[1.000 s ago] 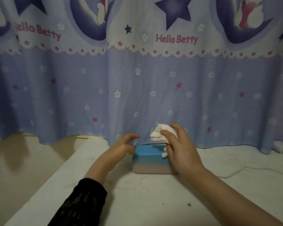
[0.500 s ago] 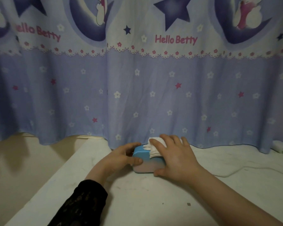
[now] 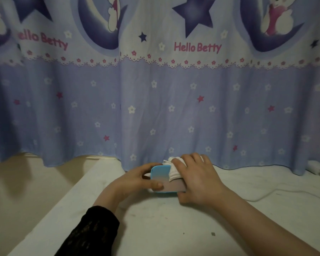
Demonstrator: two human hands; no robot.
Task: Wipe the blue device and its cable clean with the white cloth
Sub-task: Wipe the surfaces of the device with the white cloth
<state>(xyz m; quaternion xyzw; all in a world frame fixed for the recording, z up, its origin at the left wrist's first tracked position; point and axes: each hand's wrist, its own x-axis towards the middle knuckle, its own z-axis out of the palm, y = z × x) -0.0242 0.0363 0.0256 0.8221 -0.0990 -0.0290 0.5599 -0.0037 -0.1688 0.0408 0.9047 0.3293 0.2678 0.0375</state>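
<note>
blue device (image 3: 160, 176) sits tilted up on the white bench (image 3: 155, 228), just in front of the star-printed curtain (image 3: 155, 108), held between both hands. the left hand (image 3: 137, 179) clamps its left edge, thumb laid over the front face and fingers curled behind. the right hand (image 3: 198, 180) presses the bunched white cloth (image 3: 173, 171) onto the device's upper right part, its grip wrapped over cloth and device together. to wipe well, the left hand should likely brace the device firmly while the cloth is drawn across the whole face in steady strokes, then along the edges and on to the cable (image 3: 277, 193). the cable trails off to the right over the bench; its join to the device is hidden behind the right hand. the back of the device and most of the cloth are covered, so how clean they are cannot be judged.
</note>
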